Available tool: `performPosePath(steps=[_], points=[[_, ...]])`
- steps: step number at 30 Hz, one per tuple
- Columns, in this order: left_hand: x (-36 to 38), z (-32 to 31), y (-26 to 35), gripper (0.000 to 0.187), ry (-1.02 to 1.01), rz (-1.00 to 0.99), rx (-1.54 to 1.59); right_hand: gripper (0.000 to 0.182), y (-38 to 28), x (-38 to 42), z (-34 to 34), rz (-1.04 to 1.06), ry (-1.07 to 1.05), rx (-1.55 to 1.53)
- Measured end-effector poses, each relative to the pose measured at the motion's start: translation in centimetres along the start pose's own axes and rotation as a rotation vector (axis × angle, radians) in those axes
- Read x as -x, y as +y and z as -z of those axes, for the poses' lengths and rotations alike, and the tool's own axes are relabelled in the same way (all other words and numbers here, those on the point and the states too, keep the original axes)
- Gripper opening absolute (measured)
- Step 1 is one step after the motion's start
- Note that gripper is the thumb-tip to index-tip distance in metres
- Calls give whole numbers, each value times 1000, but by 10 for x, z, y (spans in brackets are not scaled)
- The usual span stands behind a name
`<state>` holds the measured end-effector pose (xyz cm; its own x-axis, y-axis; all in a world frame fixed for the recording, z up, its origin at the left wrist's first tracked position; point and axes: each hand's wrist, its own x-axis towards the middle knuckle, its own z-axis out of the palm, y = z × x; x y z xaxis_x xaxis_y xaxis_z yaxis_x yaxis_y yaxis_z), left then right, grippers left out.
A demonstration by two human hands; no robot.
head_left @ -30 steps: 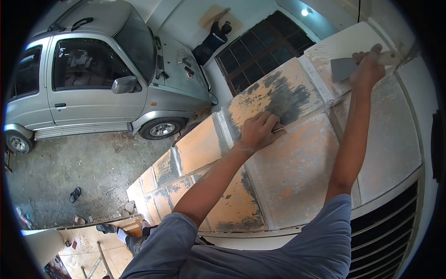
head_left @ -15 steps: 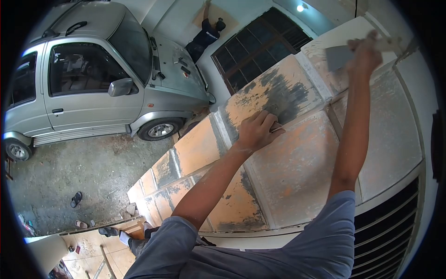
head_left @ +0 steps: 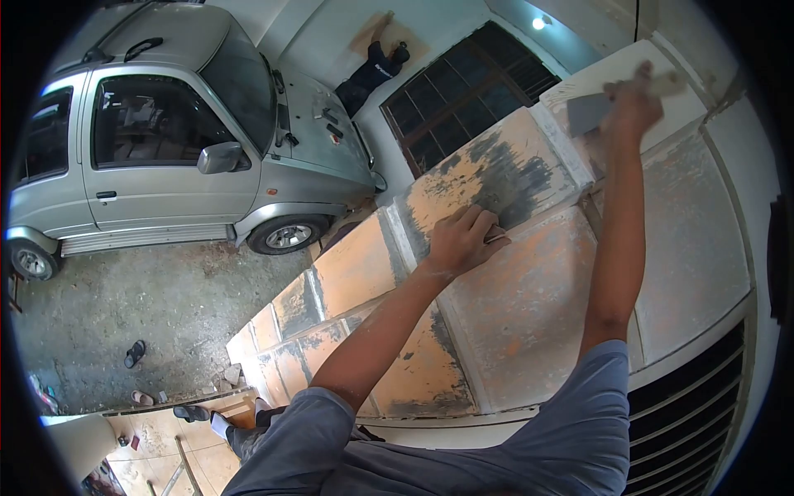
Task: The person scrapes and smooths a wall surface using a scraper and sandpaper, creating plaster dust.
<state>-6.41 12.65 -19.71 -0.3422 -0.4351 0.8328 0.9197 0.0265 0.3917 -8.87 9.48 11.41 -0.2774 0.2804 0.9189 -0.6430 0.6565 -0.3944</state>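
1. Peach, white and dark grey coatings lie in patches over the rectangular panels (head_left: 488, 178), each set between raised pale ribs (head_left: 562, 145) on a sloping surface.
2. Fingers of the right hand (head_left: 633, 103) wrap around the pale handle of a broad putty knife (head_left: 587, 114); hand and handle are blurred. Its grey blade is over the pale uppermost panel, and whether it touches cannot be told.
3. Curled nearly closed, the left hand (head_left: 463, 240) pinches a thin piece (head_left: 498, 237) between thumb and fingers, close to the dark grey patch. What the piece is cannot be made out.
4. Behind its dark side window, the silver SUV (head_left: 174, 194) shows dim shapes too unclear to name. Several small objects (head_left: 335, 131) lie on its hood (head_left: 306, 95).
5. Beside a barred window (head_left: 463, 95), a co-worker (head_left: 372, 73) reaches one arm up to a brown patch (head_left: 364, 40) on the wall.
6. One dark sandal (head_left: 135, 354) lies on the stained floor (head_left: 149, 298); slatted bars (head_left: 691, 413) fill an opening at lower right.
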Motion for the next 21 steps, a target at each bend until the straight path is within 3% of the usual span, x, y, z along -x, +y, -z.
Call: performPosePath(steps=[1, 3, 4, 5, 7, 8, 9, 11, 13, 15, 17, 19, 21], points=[[1, 0, 0, 39, -1, 2, -7, 44, 6, 0, 0, -5, -3, -4], [0, 0, 0, 39, 1, -5, -9, 45, 20, 7, 2, -2, -212, 243], [0, -1, 1, 39, -4, -8, -11, 44, 27, 15, -1, 14, -370, 79], [-1, -1, 0, 39, 4, -14, -10, 44, 22, 10, -2, 12, -367, 76], [1, 0, -1, 39, 8, -13, -11, 42, -5, 6, -9, 22, -5, 67], [1, 0, 0, 39, 11, -12, -10, 43, 3, -1, -8, 216, -32, -126], [0, -1, 0, 39, 11, -15, -8, 43, 12, 3, -9, 215, -26, -124], [0, -4, -1, 39, 17, -24, -3, 44, 29, 15, -17, 146, -292, 230], [0, -1, -1, 39, 30, -24, -13, 48, 26, 10, -19, 133, -370, 208], [-1, 1, 1, 38, 5, -13, -26, 50, 7, -8, -17, 69, -4, -19], [-1, 0, 0, 39, 11, -16, -18, 52, 28, -18, -21, 64, 44, -83], [-1, -2, 1, 39, 11, -23, -9, 52, 46, 3, -31, 318, -333, 304], [-2, -1, 0, 39, 19, -23, -19, 51, 33, 7, -37, 341, -318, 334]])
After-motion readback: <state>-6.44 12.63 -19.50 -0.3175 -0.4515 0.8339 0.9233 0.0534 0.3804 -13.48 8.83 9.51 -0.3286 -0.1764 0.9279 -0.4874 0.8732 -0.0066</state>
